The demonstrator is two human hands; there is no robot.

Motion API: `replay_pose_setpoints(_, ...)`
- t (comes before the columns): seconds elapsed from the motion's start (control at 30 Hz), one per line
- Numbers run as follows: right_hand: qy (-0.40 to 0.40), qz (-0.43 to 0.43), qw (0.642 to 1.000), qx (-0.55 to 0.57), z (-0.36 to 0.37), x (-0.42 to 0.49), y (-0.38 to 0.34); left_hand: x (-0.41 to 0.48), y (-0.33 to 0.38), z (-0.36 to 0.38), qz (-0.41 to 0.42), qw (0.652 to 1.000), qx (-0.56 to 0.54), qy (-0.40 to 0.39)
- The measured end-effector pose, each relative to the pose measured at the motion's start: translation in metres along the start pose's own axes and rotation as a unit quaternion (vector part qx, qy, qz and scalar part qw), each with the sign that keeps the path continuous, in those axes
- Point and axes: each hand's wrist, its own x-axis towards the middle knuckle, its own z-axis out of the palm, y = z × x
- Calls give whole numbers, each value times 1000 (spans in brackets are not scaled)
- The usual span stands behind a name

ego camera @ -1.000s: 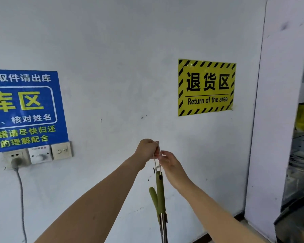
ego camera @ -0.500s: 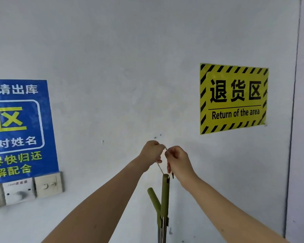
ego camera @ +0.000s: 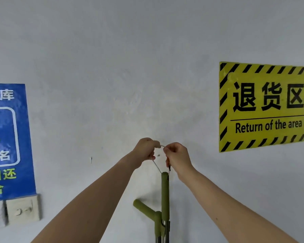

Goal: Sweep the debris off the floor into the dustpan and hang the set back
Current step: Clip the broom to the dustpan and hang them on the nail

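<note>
Fingers (ego camera: 167, 149) of both hands pinch a thin string loop (ego camera: 156, 165) against the wall (ego camera: 112, 67); any hook is hidden. The green handles (ego camera: 165, 195) hang upright, cut off below.

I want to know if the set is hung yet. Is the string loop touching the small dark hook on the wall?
Apart. In the head view the string loop, pinched between the left hand and right hand, passes above the hook, bare wall showing between them.

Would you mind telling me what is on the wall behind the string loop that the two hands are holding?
Behind the string loop a small dark mark shows on the wall. Whether it is a hook is unclear; the left hand and right hand cover the rest.
</note>
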Motion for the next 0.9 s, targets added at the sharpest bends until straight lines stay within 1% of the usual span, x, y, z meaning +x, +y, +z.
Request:
replay_pose_setpoints(0.07, 1, 9, 1000, 3, -6, 21, 12, 14, 0, 7, -9, 999, -47, 11)
replay_pose_setpoints(0.1, -4, 6, 1000, 4, -8, 31, 19, 22, -2, 10, 4, 999, -39, 22)
replay_pose_setpoints(0.2, 5, -3, 1000, 11, -8, 53, 36, 35, -16, 18, 77, 995, 35, 59)
replay_pose_setpoints(0.27, 21, -9, 1000, 5, -4, 63, 46, 40, -30, 23, 147, 976, 126, 99)
replay_pose_setpoints(0.3, 35, -22, 999, -2, -1, 65, 50, 41, -36, 25, 176, 965, 154, 121)
replay_pose_setpoints(0.37, 73, -57, 996, -13, 7, 66, 58, 45, -45, 31, 203, 951, 164, 163)
replay_pose_setpoints(0.43, 94, -82, 992, -7, 14, 64, 65, 48, -50, 34, 217, 943, 171, 186)
replay_pose_setpoints(0.5, 94, -97, 991, 8, 16, 62, 69, 50, -56, 32, 234, 936, 192, 183)
replay_pose_setpoints(0.6, 93, -97, 991, 29, 13, 62, 72, 50, -65, 30, 249, 922, 233, 181)
replay_pose_setpoints(0.8, 44, -57, 995, 71, 0, 60, 75, 47, -77, 36, 249, 902, 282, 214)
replay_pose_setpoints(0.9, 25, -60, 997, 49, -7, 58, 79, 43, -83, 44, 251, 882, 316, 245)
